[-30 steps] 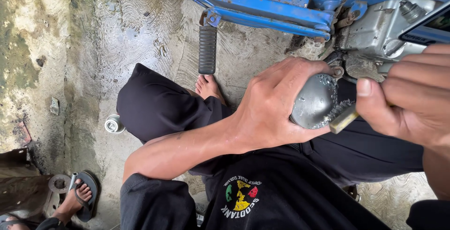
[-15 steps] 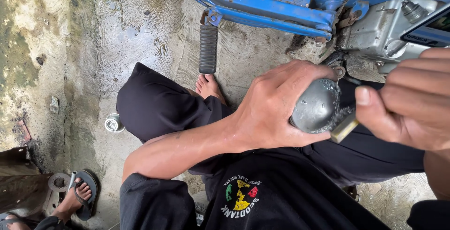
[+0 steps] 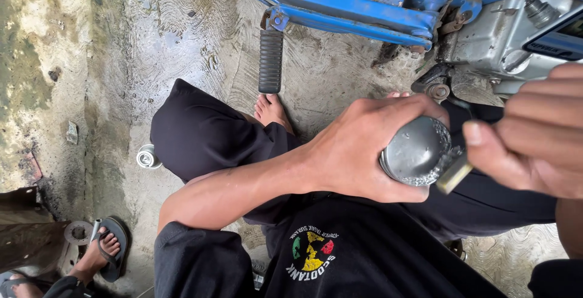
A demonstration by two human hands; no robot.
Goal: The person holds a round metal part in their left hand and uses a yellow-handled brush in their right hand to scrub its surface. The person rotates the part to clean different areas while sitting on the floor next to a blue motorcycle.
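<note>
Metal part (image 3: 416, 152) clamped in L hand (image 3: 358, 149); R hand (image 3: 534, 146) pinches small tool (image 3: 454, 175).

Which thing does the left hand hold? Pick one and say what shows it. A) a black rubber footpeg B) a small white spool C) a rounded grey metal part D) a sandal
C: the left hand wraps its fingers around the rounded grey metal part, while the right hand brings a small brass-coloured tool to its edge; the black footpeg hangs untouched on the blue frame.
</note>
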